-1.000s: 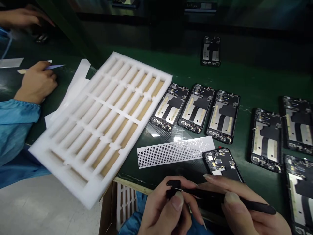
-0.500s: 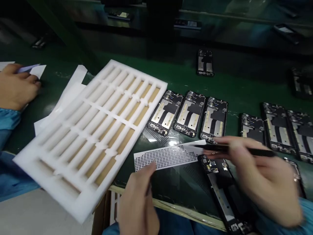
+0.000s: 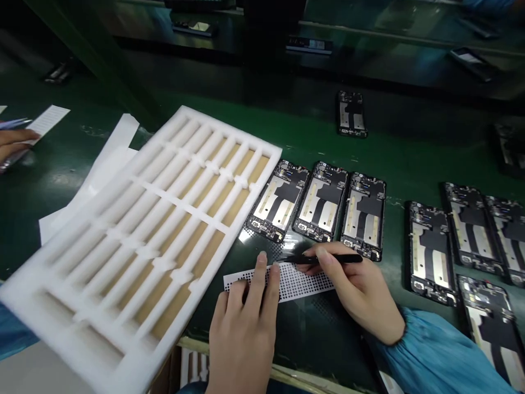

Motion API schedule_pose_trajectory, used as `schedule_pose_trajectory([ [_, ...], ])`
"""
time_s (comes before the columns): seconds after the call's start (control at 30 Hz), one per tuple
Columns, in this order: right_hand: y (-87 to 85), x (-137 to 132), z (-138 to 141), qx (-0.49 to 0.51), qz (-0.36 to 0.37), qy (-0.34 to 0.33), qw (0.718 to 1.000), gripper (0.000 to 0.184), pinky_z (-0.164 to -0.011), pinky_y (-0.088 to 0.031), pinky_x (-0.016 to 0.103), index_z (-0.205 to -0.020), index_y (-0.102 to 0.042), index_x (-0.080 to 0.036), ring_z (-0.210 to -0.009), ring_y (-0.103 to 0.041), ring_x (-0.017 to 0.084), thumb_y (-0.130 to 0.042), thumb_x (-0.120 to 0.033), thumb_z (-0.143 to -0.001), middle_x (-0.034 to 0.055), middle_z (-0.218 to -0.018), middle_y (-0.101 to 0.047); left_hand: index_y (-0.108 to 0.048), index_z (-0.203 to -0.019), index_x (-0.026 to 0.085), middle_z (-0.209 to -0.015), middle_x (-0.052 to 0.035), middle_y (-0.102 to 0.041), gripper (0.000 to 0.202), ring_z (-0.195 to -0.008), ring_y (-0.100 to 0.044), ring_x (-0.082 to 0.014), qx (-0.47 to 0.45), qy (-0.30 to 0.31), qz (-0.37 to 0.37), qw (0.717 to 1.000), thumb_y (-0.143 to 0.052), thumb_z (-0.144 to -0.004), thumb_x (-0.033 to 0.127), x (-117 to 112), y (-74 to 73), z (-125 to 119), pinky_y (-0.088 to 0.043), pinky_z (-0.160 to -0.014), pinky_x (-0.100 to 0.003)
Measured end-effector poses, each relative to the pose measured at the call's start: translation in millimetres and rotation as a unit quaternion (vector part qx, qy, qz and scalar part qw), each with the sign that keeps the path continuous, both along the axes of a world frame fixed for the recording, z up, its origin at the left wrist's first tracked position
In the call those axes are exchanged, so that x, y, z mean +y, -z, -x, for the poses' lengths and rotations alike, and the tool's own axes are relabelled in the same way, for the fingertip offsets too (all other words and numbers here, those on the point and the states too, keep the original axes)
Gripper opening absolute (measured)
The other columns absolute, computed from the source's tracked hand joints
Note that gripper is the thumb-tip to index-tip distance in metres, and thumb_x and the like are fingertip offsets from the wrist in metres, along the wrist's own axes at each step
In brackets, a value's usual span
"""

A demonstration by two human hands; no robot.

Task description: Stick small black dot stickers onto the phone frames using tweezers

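Observation:
My left hand (image 3: 245, 323) lies with its fingers stretched out on a white sheet (image 3: 305, 285) of small black dots, pressing it against the bench. Black tweezers (image 3: 345, 259) are gripped in my right hand (image 3: 361, 293). Their tips point left and meet the sheet's upper edge beside my left fingertips. Whether a dot is between the tips is too small to tell. Just beyond the sheet are three opened phones (image 3: 320, 201) in a row, screens down or hidden. My right forearm partly covers another dark phone at the front edge (image 3: 389, 383).
A white foam tray (image 3: 180, 205) with long slots stands left of the phones. White paper (image 3: 104, 164) lies behind it. Several more opened phones (image 3: 430, 251) are on the right, and one (image 3: 351, 114) lies farther back. Another person's hand (image 3: 16, 143) is at far left.
My right hand has moved left with the tweezers, from above the front phone to the sheet's upper edge. My left hand has gone from the sheet's corner to lying flat on it.

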State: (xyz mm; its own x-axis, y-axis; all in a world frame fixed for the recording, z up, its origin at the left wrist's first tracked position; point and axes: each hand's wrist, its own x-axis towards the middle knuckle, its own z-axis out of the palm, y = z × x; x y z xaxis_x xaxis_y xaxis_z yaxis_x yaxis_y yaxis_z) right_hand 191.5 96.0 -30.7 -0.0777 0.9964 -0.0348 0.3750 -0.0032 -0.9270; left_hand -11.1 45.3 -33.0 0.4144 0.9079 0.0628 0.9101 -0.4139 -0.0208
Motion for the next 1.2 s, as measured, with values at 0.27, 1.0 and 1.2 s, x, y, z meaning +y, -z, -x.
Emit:
schedule_pose_trajectory([
  [0.27, 2.3, 2, 0, -0.013, 0.014, -0.004, 1.000, 0.032, -0.073, -0.064, 0.024, -0.092, -0.078, -0.017, -0.082, -0.078, 0.018, -0.054, -0.036, -0.105, 0.0085, -0.098, -0.080, -0.053, -0.145, 0.018, -0.150, -0.0065, -0.057, 0.065, -0.106, -0.063, -0.0256, -0.166, -0.008, 0.014, 0.986, -0.043, -0.086, -0.008, 0, 1.5, 5, -0.053, -0.088, -0.042],
  [1.0, -49.0, -41, -8, -0.026, 0.010, -0.019, 0.999, 0.022, -0.077, -0.063, 0.014, -0.098, -0.082, -0.036, -0.086, -0.081, 0.017, -0.060, -0.037, -0.099, -0.0028, -0.095, -0.083, -0.064, -0.126, 0.024, -0.088, -0.0054, -0.071, 0.034, -0.053, -0.044, -0.0028, -0.778, -0.221, 0.509, 0.294, -0.064, -0.097, 0.040, -16, -40.6, -19, -0.041, -0.053, -0.017],
  [1.2, -50.2, -47, -4, -0.025, 0.034, 0.006, 0.999, 0.023, -0.081, -0.064, 0.020, -0.099, -0.083, -0.033, -0.092, -0.080, 0.021, -0.062, -0.041, -0.097, 0.0006, -0.098, -0.083, -0.063, -0.127, 0.020, -0.068, 0.0022, -0.057, 0.034, -0.055, -0.045, -0.0046, -0.773, -0.236, 0.498, 0.315, -0.061, -0.099, 0.039, -21, -42.3, -19, -0.039, -0.052, -0.017],
])
